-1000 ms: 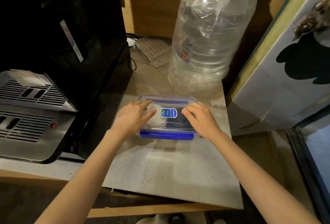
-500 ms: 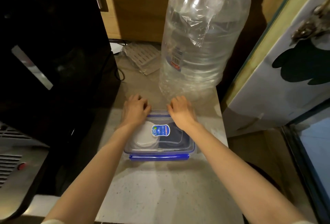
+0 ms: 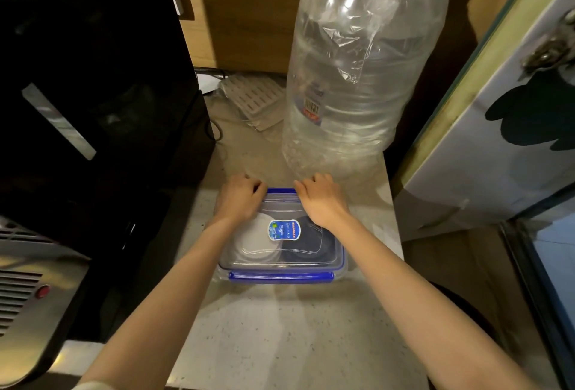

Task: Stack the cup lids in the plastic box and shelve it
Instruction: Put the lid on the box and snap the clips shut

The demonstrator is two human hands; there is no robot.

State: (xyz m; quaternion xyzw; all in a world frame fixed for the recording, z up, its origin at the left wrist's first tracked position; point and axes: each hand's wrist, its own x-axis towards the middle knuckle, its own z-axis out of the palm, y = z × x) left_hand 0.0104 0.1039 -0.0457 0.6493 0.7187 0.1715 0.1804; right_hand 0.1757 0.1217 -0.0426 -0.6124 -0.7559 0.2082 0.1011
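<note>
- Nearest me, I saw the pale speckled counter (image 3: 280, 336) running away from the camera, with both bare forearms reaching out over it.
- On the left, a steel machine (image 3: 28, 293) with vent slots and a red button sat beside a tall black appliance (image 3: 93, 78).
- In the middle of the counter lay the plastic box (image 3: 281, 252), clear-walled, its lid on, with a blue clip (image 3: 281, 277) along the near edge and a blue-and-white sticker (image 3: 284, 229) on top.
- Through the lid I could make out a white cup lid (image 3: 252, 243) on the left and a dark cup lid (image 3: 323, 249) on the right; how many were stacked I could not tell.
- My left hand (image 3: 241, 198) was curled over the far left corner of the box, fingers bent down around the far edge.
- My right hand (image 3: 320, 200) was curled the same way over the far right corner, so both hands were grasping the box at its far side, where a second blue clip (image 3: 281, 191) showed between them.
- Just beyond the hands stood a big clear water bottle (image 3: 357, 78), partly wrapped in plastic film.
- Left of the bottle, farther back, a flat slotted grey piece (image 3: 255, 100) lay on the counter, with a wooden wall (image 3: 249, 16) behind it.
- On the far right stood a white panel (image 3: 497, 128) with a dark shape on it.
</note>
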